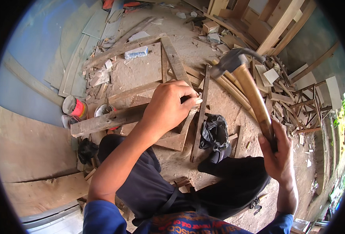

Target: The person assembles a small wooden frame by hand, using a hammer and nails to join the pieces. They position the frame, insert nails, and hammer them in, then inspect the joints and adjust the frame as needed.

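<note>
My right hand [278, 156] grips a claw hammer [250, 91] by the lower end of its wooden handle. The hammer is raised, its dark metal head at the top and slightly blurred. My left hand [166, 103] is closed in a pinch over a corner of a wooden frame [175, 60]; whatever sits between thumb and forefinger is too small to make out. Under that wrist a grey-brown wooden beam [114, 119] runs out to the left. Just right of my left fingertips, a long narrow wood strip [199, 128] lies lengthwise.
Black plastic bag [214, 132] lies beside my foot. A white-and-blue block [136, 52] rests on the frame's far side. Paint cans [74, 107] stand at the left by plywood sheets [32, 144]. Scrap wood [285, 85] is heaped at the right, near leaning planks [283, 25].
</note>
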